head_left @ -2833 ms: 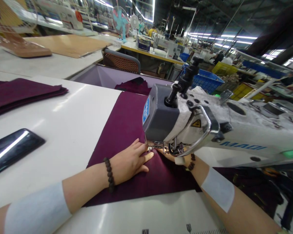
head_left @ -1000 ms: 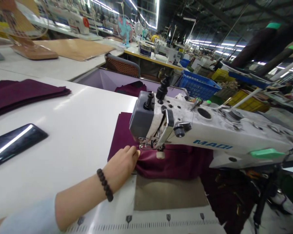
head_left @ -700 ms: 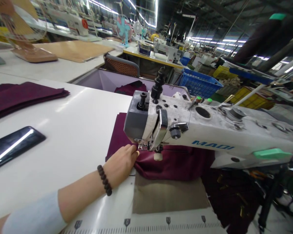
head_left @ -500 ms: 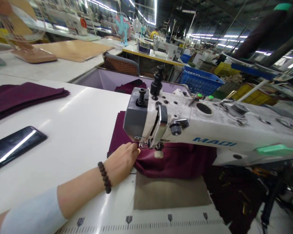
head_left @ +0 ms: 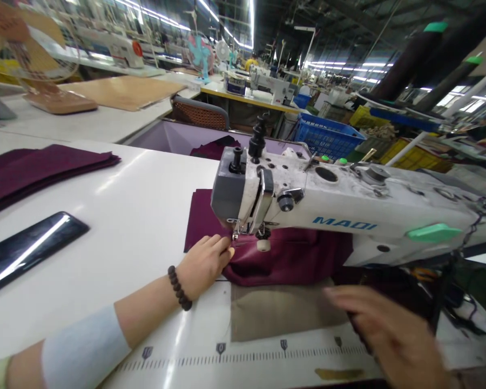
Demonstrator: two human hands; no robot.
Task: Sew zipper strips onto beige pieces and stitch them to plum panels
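My left hand [head_left: 206, 262], with a dark bead bracelet on the wrist, pinches the near left edge of the maroon fabric [head_left: 291, 256] close to the needle area. That fabric lies folded under the head of a white sewing machine [head_left: 328, 200] and spreads out on both sides of it. Below its front edge, a flat grey-brown piece of cloth [head_left: 283, 313] rests on the table. My right hand [head_left: 392, 335] is at the lower right, blurred, its fingers reaching left past the cloth's right end. Nothing shows in it.
A dark phone [head_left: 32, 248] and a stack of maroon fabric pieces [head_left: 48, 167] lie on the white table to the left. Ruler markings [head_left: 243, 356] run along the front. Thread cones [head_left: 413, 59] stand at right; a blue crate [head_left: 328, 135] is behind the machine.
My right hand has come into view from the lower right. My left hand keeps its place on the fabric beside the needle. The view has shifted slightly.
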